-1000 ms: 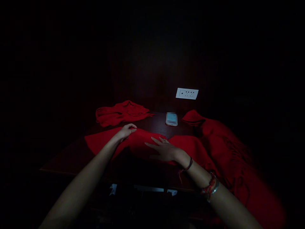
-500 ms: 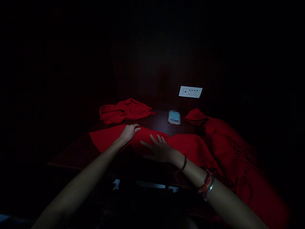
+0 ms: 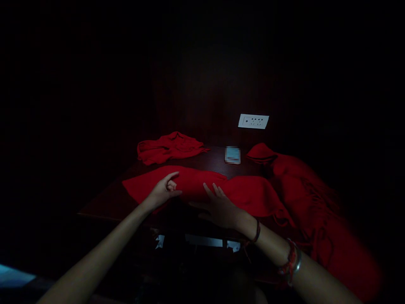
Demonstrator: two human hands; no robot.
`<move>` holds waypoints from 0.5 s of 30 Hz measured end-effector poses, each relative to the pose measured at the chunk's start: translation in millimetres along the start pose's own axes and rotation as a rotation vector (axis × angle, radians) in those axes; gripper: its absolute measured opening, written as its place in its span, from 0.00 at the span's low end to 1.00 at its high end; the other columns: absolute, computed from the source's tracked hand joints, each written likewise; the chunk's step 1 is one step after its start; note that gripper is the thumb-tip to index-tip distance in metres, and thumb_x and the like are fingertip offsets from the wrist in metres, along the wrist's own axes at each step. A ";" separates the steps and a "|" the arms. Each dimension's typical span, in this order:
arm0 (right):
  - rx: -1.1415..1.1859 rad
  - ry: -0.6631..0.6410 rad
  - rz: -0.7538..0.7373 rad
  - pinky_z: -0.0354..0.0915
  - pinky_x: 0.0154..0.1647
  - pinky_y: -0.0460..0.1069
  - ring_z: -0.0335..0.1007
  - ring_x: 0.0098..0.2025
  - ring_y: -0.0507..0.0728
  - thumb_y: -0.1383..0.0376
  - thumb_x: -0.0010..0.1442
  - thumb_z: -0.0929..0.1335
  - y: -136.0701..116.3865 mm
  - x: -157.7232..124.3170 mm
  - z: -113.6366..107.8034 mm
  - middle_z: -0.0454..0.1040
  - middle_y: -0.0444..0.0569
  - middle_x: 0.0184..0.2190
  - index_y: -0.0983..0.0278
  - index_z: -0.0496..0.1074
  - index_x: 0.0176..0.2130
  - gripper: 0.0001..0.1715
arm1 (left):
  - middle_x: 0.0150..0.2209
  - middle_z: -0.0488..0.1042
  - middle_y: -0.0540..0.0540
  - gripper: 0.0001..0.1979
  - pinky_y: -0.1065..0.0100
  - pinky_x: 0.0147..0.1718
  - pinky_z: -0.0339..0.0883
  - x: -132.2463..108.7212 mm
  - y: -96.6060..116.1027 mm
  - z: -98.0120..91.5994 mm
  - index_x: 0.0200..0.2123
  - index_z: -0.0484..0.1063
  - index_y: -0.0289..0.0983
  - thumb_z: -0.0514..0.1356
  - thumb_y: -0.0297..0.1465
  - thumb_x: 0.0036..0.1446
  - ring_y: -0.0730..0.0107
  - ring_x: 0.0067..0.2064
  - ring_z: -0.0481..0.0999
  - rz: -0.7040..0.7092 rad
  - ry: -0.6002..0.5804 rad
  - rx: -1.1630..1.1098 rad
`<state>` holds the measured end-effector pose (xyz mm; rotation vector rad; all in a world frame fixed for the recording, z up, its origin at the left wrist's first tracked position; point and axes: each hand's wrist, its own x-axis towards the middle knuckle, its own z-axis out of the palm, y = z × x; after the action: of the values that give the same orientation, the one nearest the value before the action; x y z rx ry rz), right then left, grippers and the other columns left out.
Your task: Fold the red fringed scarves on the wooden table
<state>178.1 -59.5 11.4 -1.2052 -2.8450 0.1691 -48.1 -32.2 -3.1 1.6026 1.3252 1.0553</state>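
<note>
A red fringed scarf lies across the dark table, its near strip stretched sideways in front of me. Over the left part of that strip is my left hand, thumb and index finger apart, the other fingers curled, nothing in its grip. My right hand is at the strip's near edge, palm down with fingers spread. Whether either hand presses on the cloth I cannot tell. To the right the cloth runs on toward a larger fringed heap of red fabric; the join between them is unclear in the dark.
A crumpled red cloth lies at the back left of the table. Near the back sits a small pale blue, blurred-out item. A white socket plate is on the wall behind. The surroundings are very dark.
My left hand has come back from the strip's far side toward me, its thumb and index finger parting. My right hand has shifted slightly nearer and to the right. The view has moved a little.
</note>
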 end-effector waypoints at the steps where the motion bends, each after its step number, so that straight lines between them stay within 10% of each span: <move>1: 0.010 0.002 -0.008 0.36 0.54 0.65 0.24 0.59 0.69 0.49 0.54 0.57 0.7 -0.6 -1.4 0.29 0.41 0.60 0.46 0.52 0.53 0.27 | 0.22 0.62 0.56 0.38 0.74 0.24 0.58 -4.6 0.4 0.8 0.54 0.50 0.33 0.61 0.32 0.39 0.79 0.23 0.62 -0.007 0.016 0.036; 7: 0.095 0.085 -0.094 0.38 0.56 0.60 0.25 0.60 0.62 0.55 0.58 0.56 21.4 -12.1 -13.1 0.29 0.43 0.60 0.48 0.47 0.56 0.26 | 0.30 0.69 0.50 0.43 0.74 0.23 0.58 -22.4 8.0 10.9 0.57 0.40 0.36 0.60 0.31 0.40 0.77 0.25 0.65 -0.038 -0.095 0.076; 15: -0.018 0.079 0.237 0.39 0.52 0.66 0.28 0.59 0.66 0.50 0.57 0.53 60.5 -30.6 6.4 0.31 0.50 0.60 0.50 0.37 0.58 0.31 | 0.23 0.64 0.56 0.47 0.74 0.24 0.59 -7.4 4.5 11.1 0.58 0.35 0.34 0.60 0.26 0.38 0.78 0.23 0.65 -0.041 -0.169 0.020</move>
<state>241.9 -40.3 -2.1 -1.5143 -2.6365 0.1023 -37.0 -40.8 -3.6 1.6346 1.2533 0.8640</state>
